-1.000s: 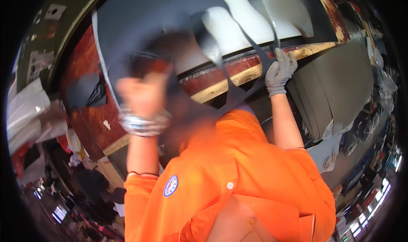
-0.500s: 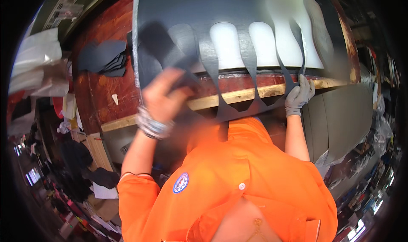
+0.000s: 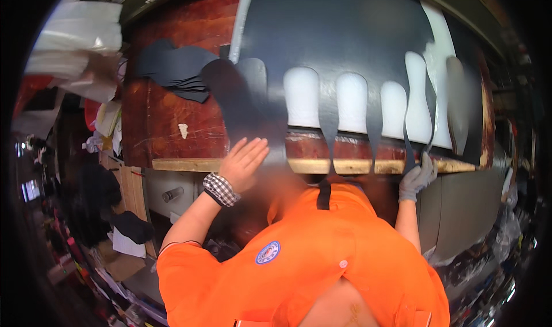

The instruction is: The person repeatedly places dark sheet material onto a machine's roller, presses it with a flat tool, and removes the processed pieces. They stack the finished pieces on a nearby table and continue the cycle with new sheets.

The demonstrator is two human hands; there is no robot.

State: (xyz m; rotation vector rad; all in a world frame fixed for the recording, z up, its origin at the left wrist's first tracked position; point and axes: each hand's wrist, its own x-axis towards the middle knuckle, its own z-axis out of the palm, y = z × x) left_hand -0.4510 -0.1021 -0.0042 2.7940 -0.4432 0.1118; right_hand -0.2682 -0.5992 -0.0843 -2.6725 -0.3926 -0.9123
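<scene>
A black sheet (image 3: 345, 34) with sole-shaped cutouts lies over the bench, and white shows through several of the holes. Narrow webs of it run past the wooden front edge toward my body. My left hand (image 3: 244, 161) is bare, fingers stretched out, resting on the lower part of dark material by the sheet's left side. A dark sole-shaped piece (image 3: 225, 88) reaches up from there; whether it is loose I cannot tell. My right hand (image 3: 418, 179), in a grey glove, is closed on a thin web of the black sheet at the bench's right front.
Several dark sole-shaped pieces (image 3: 178, 68) lie stacked on the red-brown bench top (image 3: 172, 120) at the left. A wooden strip (image 3: 190, 165) edges the bench. Clear plastic bags (image 3: 80, 34) sit at far left. A grey panel (image 3: 466, 206) stands below the bench at right.
My left hand, blurred and bent before, now lies flatter with its fingers straight. The right hand still holds the web. The whole view has shifted, showing more of the bench's left side.
</scene>
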